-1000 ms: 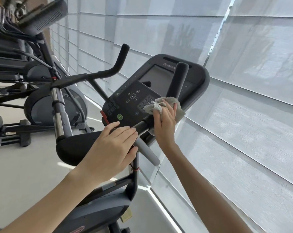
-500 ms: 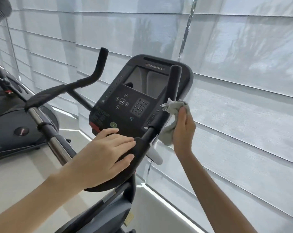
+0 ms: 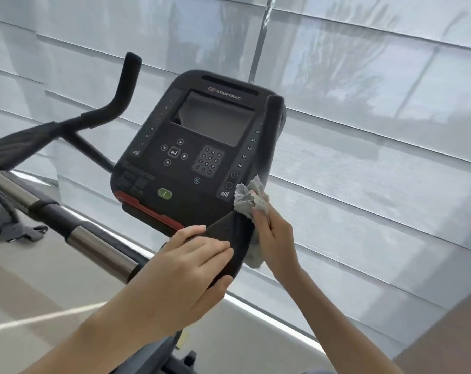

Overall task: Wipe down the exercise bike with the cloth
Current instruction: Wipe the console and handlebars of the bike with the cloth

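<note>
The cloth [image 3: 248, 196], grey and bunched, sits against the lower stretch of the bike's [image 3: 92, 151] right horn [image 3: 271, 125], just beside the console's [image 3: 202, 168] lower right corner; a second fold of it shows lower down, past the edge of the pad [image 3: 235, 238], and the part between is hidden by the hand and the pad. The right hand [image 3: 272, 237] grips the cloth, fingers curled into the bunch; how much fabric lies inside the fist cannot be seen. The left hand [image 3: 185, 271] rests on the black pad below the console, fingers straight across its top and thumb along its near edge, holding nothing else.

The console tilts toward the camera; its screen [image 3: 215, 120] is dark and reflective, with a keypad and a green button [image 3: 164, 194] under it; the small print at its lower left is too blurred to read. The left horn [image 3: 126, 82] rises clear of both hands; a chrome bar [image 3: 94, 245] runs out of frame at the left, beside a grey shape [image 3: 10, 225] too cut off to identify. The bike's lower frame is mostly out of view. Pale blinds [image 3: 363, 136] fill the background; the floor [image 3: 40, 287] is light.
</note>
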Tool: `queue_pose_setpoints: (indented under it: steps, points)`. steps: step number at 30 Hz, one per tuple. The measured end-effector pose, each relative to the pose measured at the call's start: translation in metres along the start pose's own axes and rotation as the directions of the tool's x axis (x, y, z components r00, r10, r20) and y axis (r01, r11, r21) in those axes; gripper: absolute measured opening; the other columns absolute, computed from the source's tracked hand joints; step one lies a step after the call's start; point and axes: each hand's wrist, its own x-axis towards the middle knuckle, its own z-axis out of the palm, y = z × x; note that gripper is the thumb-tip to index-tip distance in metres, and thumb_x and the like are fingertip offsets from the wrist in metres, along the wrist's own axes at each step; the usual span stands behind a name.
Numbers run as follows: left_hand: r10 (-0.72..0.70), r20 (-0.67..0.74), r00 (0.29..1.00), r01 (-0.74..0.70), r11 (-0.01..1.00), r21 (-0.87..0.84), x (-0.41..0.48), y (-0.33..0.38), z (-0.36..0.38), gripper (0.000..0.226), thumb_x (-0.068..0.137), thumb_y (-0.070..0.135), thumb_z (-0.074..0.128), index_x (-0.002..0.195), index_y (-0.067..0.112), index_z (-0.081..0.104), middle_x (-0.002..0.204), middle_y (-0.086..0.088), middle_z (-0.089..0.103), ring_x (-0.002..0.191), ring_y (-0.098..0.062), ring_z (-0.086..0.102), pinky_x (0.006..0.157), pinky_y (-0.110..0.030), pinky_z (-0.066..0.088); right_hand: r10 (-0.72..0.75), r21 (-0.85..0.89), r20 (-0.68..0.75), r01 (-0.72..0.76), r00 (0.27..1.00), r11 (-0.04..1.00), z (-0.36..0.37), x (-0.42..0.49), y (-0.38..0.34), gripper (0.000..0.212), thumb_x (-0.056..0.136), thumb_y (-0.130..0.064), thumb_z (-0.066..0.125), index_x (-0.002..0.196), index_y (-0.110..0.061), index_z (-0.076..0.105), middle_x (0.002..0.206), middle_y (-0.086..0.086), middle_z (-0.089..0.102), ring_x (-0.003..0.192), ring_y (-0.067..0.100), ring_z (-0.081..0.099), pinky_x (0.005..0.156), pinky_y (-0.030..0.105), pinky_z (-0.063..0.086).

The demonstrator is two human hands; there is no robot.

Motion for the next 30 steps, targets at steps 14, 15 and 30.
queue_pose_setpoints:
  steps: [14, 15, 30]
  points:
    - [0.05, -0.136, 0.989, -0.065, 0.992, -0.107, -0.021, -0.017, 0.022, 0.035, 0.094, 0.03, 0.045, 0.108, 0.014, 0.072, 0.109, 0.002, 0.07, 0.103, -0.01, 0.063, 0.103, -0.037, 0.04, -0.117, -0.672, 0.464, 0.434, 0.878, 0.6, -0.017, 0.128, -0.003, 0.026, 0.098, -0.019, 0.047, 0.102, -0.005, 0.069, 0.121, 0.008, 0.063, 0.131, 0.021, 0.042, 0.115, 0.029, -0.001]
    - [0.054, -0.138, 0.989, -0.069, 0.992, -0.107, -0.021, -0.018, 0.022, 0.034, 0.094, 0.029, 0.044, 0.108, 0.014, 0.072, 0.11, 0.002, 0.07, 0.103, -0.011, 0.063, 0.104, -0.037, 0.039, -0.087, -0.64, 0.472, 0.409, 0.877, 0.65, -0.016, 0.125, -0.005, 0.026, 0.099, -0.018, 0.046, 0.099, -0.006, 0.07, 0.118, 0.007, 0.064, 0.126, 0.021, 0.046, 0.115, 0.029, 0.002]
    - [0.064, -0.192, 0.979, -0.082, 0.993, -0.088, -0.02, -0.02, 0.024, 0.033, 0.094, 0.025, 0.045, 0.105, 0.01, 0.072, 0.106, -0.001, 0.071, 0.096, -0.015, 0.065, 0.107, -0.036, 0.034, -0.147, -0.445, 0.196, 0.221, 0.97, 0.868, -0.012, 0.099, -0.052, 0.034, 0.096, -0.028, 0.045, 0.065, -0.036, 0.056, 0.063, -0.016, 0.054, 0.066, -0.002, 0.054, 0.066, 0.013, 0.04]
